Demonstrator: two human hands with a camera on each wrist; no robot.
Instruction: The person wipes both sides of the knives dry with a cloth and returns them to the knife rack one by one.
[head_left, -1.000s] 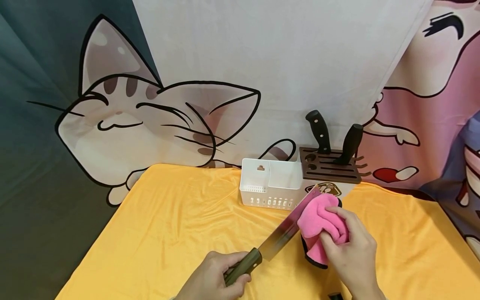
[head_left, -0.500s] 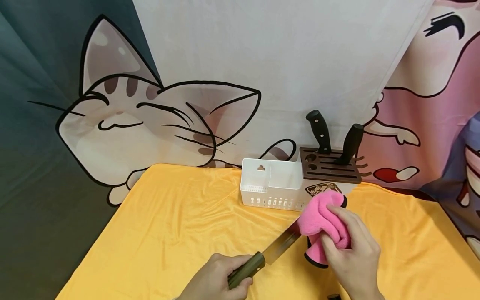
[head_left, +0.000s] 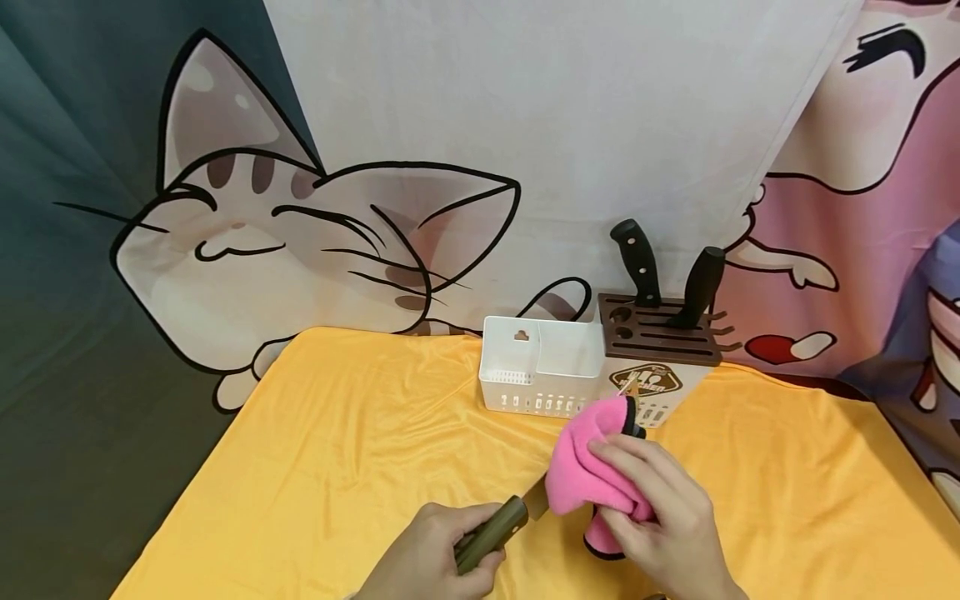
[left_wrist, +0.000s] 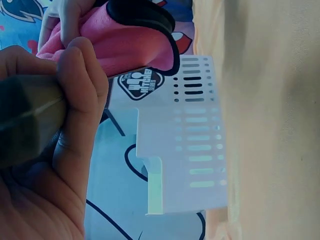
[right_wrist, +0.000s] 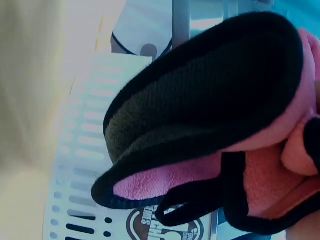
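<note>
My left hand [head_left: 431, 554] grips the olive-green handle of a kitchen knife [head_left: 491, 533], its blade slanting up to the right. Folded round that blade is a pink cloth [head_left: 592, 458] with black edging, which my right hand [head_left: 667, 508] pinches between thumb and fingers. Most of the blade is hidden by the cloth; a short stretch shows by the handle and the tip pokes out above. In the left wrist view the cloth [left_wrist: 130, 45] lies over the blade. The right wrist view shows the cloth's black underside [right_wrist: 210, 95] and a black loop [right_wrist: 195, 202].
Behind the hands stands a white perforated caddy [head_left: 543, 392] with a brown slotted knife block top [head_left: 660, 333]. Two black-handled knives are in it, a left one [head_left: 637, 262] and a right one [head_left: 702, 287]. A yellow cloth [head_left: 337, 467] covers the table, before a cartoon-cat curtain [head_left: 450, 100].
The right hand and pink cloth first shifted slightly toward the tip, then slid down-left along the blade toward the handle, uncovering the tip. The left hand and knife stayed nearly still.
</note>
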